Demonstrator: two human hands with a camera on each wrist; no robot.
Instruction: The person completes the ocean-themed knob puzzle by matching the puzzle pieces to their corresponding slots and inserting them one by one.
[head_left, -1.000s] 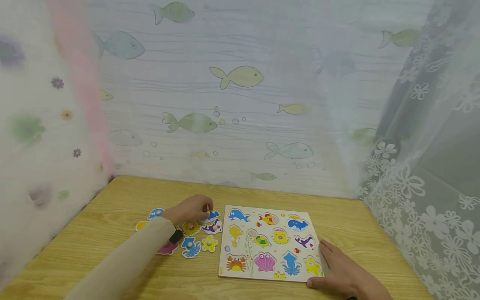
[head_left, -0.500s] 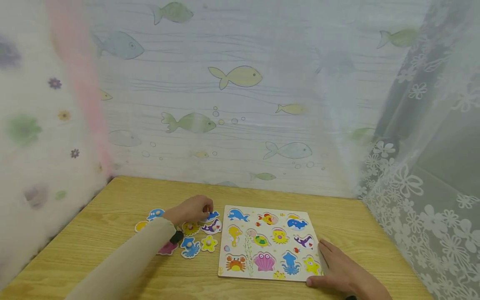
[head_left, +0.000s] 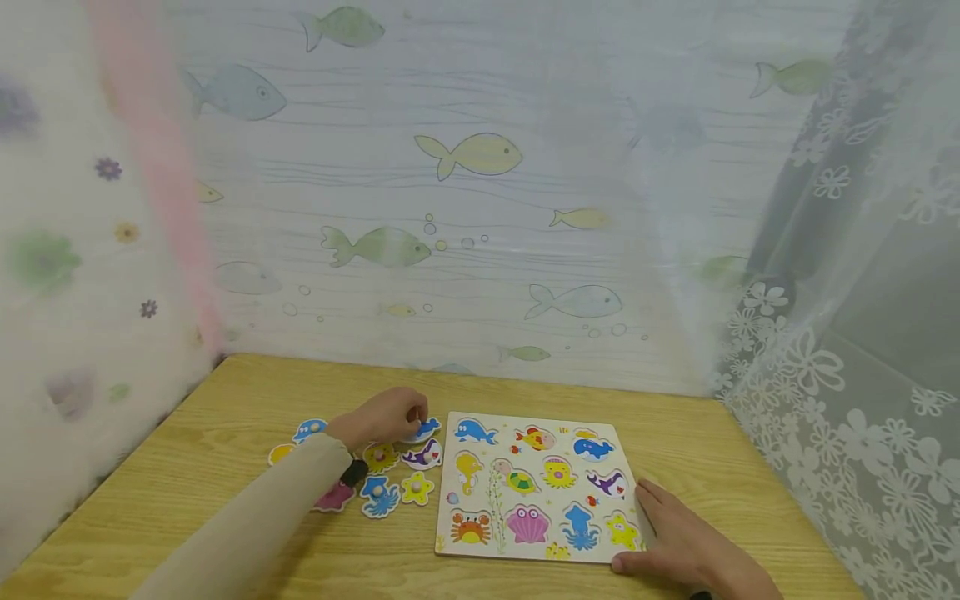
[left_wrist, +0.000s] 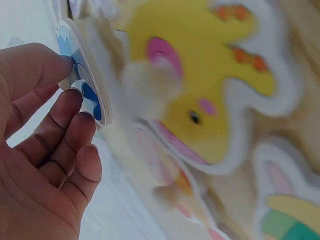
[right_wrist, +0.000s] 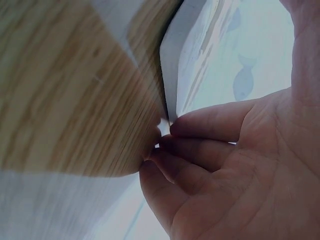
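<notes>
The left hand (head_left: 384, 417) is pinching a flat blue-and-white wooden fish-shaped puzzle piece (head_left: 424, 430) at the piece's near-left part. In the left wrist view the thumb and curled fingers (left_wrist: 70, 107) are clamping it by its face and edge, so that the piece (left_wrist: 85, 85) is projecting beyond the fingertips. The piece is lying just left of the puzzle board's far-left corner, and whether it is touching the table cannot be told. It is showing a blue body with a white border and layered plywood edge. Its long axis is running left to right in the head view, with the free end pointing toward the board; in the wrist view it is standing tilted on edge.

Nearer than the grip, the loose wooden cut-out pieces (head_left: 390, 483) are lying on the light wooden table (head_left: 225, 433), including a yellow starfish piece (left_wrist: 200, 90).

The right hand (head_left: 678, 537) is resting with relaxed fingers (right_wrist: 210, 125) against the near-right edge of the square white wooden puzzle board printed with sea animals (head_left: 536, 487), holding nothing else.
</notes>
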